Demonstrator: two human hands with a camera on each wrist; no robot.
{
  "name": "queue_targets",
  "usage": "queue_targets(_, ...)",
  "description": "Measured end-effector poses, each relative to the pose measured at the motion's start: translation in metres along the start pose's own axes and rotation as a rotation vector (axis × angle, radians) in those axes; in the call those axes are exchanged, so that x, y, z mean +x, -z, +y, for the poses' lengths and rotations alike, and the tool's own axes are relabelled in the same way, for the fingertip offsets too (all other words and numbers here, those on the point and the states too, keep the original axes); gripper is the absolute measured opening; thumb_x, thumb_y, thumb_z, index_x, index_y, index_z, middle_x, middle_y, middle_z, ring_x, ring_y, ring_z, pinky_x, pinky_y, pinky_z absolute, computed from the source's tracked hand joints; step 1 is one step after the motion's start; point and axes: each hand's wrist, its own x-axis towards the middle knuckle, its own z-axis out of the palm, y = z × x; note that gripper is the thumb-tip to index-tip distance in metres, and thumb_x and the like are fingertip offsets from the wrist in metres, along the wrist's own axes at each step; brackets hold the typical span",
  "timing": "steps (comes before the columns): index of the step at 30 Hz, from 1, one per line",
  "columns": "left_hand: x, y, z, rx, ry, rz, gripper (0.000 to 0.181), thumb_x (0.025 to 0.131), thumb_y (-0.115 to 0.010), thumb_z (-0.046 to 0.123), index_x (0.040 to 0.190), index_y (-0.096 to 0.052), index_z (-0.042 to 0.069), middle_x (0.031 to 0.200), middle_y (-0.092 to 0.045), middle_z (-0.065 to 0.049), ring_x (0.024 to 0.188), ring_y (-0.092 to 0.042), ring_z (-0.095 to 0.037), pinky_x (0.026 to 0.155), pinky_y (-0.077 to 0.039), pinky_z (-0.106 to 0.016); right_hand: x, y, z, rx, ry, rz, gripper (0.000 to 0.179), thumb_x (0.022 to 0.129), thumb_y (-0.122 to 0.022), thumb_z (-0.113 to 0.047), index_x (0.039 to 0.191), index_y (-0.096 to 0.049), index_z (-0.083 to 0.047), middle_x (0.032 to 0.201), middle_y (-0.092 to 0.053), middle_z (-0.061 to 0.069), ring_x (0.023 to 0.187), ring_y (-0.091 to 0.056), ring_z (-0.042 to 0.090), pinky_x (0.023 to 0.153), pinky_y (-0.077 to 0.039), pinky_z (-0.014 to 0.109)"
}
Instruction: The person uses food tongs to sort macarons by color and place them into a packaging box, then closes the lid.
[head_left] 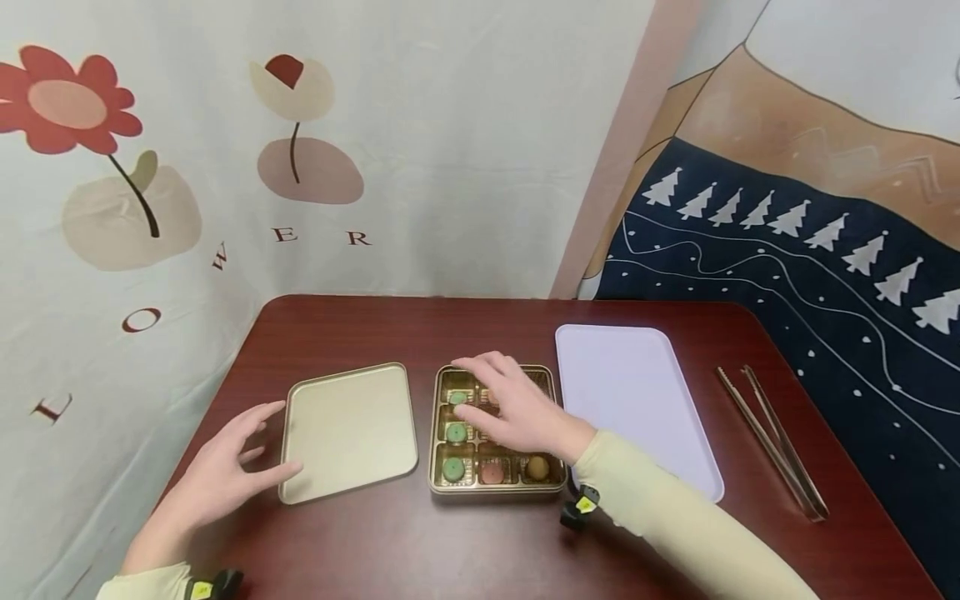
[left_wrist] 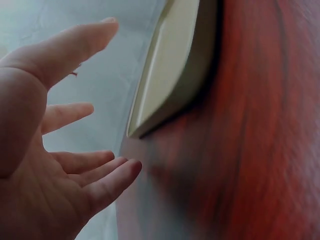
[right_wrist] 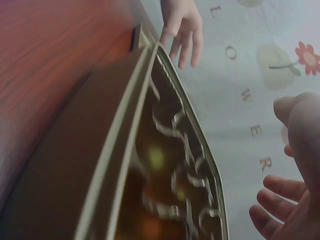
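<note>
A gold tin [head_left: 495, 493] with a divided gold insert lies on the table. Its compartments hold small round macarons: several green ones in the left column [head_left: 453, 469], a pink one [head_left: 492, 473] and a brown one [head_left: 537, 468] in the front row. My right hand [head_left: 517, 408] hovers over the tin with fingers extended, hiding part of the middle and right compartments. To the left lies a shallow gold lid [head_left: 348, 433]. My left hand [head_left: 225, 467] is at the lid's left edge, thumb and fingers spread; the left wrist view shows a gap between them and the lid [left_wrist: 172, 55].
A pale lilac tray [head_left: 630, 383] lies right of the tin, partly beneath my right forearm in the head view. Metal tongs [head_left: 780, 450] rest near the table's right side. Printed curtains [head_left: 450, 150] hang behind the dark red table [head_left: 360, 542].
</note>
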Motion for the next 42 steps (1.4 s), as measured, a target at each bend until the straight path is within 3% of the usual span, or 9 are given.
queue_targets(7,-0.002,-0.003,-0.008,0.066,0.027,-0.035,0.093,0.083,-0.091,0.039,0.157,-0.045,0.006,0.153,-0.046,-0.022,0.128,-0.053,-0.040,0.086,-0.060,-0.013,0.014,-0.017,-0.020,0.035,0.043,-0.071,0.063,0.103,-0.065,-0.042,0.157,-0.045,-0.018,0.139,-0.054,0.005,0.128,-0.050,0.017,0.109,-0.053,0.038)
queue_targets(15,0.002,-0.010,-0.011,0.152,-0.003,-0.039,0.090,0.080,-0.092,0.043,0.153,-0.053,0.007,0.137,-0.056,-0.023,0.119,-0.059,-0.038,0.080,-0.066,-0.029,0.015,-0.025,-0.027,0.003,0.048,-0.090,0.063,0.103,-0.061,-0.047,0.158,-0.043,-0.023,0.137,-0.053,0.001,0.128,-0.049,0.015,0.095,-0.059,0.036)
queue_targets(23,0.008,-0.018,-0.014,0.259,-0.054,-0.023,0.079,0.080,-0.091,0.043,0.143,-0.063,0.006,0.108,-0.062,-0.008,0.091,-0.057,-0.019,0.069,-0.053,-0.031,0.009,-0.028,-0.021,0.014,0.062,-0.079,0.061,0.103,-0.064,-0.043,0.158,-0.045,-0.023,0.139,-0.053,0.004,0.128,-0.049,0.016,0.106,-0.055,0.035)
queue_targets(30,0.012,-0.022,-0.012,0.333,-0.075,-0.050,0.058,0.090,-0.083,0.037,0.139,-0.067,0.009,0.080,-0.045,0.006,0.071,-0.038,-0.004,0.058,-0.033,-0.023,0.008,-0.028,-0.020,0.021,0.063,-0.084,0.061,0.103,-0.063,-0.044,0.158,-0.044,-0.023,0.142,-0.052,0.003,0.130,-0.049,0.017,0.106,-0.055,0.037)
queue_targets(36,0.014,-0.023,-0.010,0.335,-0.095,-0.062,0.045,0.095,-0.075,0.013,0.139,-0.066,0.007,0.078,-0.044,0.008,0.067,-0.036,-0.001,0.056,-0.032,-0.023,0.007,-0.028,-0.020,0.020,0.051,-0.103,0.062,0.105,-0.060,-0.046,0.160,-0.042,-0.024,0.144,-0.052,0.003,0.132,-0.048,0.018,0.107,-0.054,0.038)
queue_targets(42,0.016,-0.023,-0.011,0.329,-0.048,-0.089,0.047,0.096,-0.064,0.003,0.142,-0.061,0.003,0.084,-0.054,0.005,0.072,-0.042,-0.007,0.061,-0.038,-0.027,0.006,-0.029,-0.021,0.018,0.041,-0.107,0.064,0.105,-0.058,-0.047,0.162,-0.038,-0.024,0.145,-0.052,0.004,0.131,-0.049,0.018,0.105,-0.054,0.038)
